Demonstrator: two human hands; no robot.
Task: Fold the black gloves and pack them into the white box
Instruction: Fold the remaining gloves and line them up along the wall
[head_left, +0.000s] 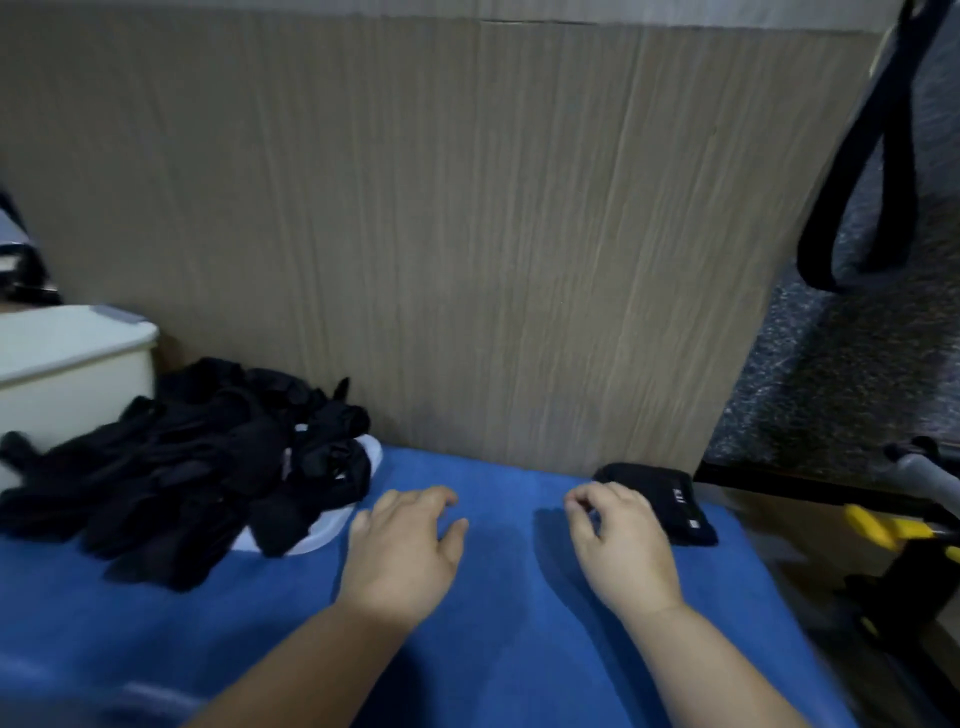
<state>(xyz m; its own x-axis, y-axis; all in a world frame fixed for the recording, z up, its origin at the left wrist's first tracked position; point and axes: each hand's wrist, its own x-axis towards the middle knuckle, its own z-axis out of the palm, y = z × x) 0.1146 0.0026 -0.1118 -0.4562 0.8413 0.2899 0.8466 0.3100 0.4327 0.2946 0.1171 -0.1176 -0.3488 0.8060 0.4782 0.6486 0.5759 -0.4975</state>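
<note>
A loose pile of black gloves (197, 467) lies on the blue cloth (498, 582) at the left, partly covering a white plate-like object (317, 530). Behind the pile stands the white box (67, 364), only partly in view. A folded black glove bundle (670, 499) lies at the right, close to the cardboard wall. My left hand (405, 551) rests flat on the cloth just right of the pile, fingers apart, holding nothing. My right hand (618, 540) hovers beside the folded bundle with fingers loosely curled and nothing in them.
A tall cardboard panel (441, 234) closes off the back of the work surface. A black strap (857, 171) hangs at the upper right. A yellow and black tool (893, 535) sits off the cloth's right edge. Dark speckled floor lies beyond.
</note>
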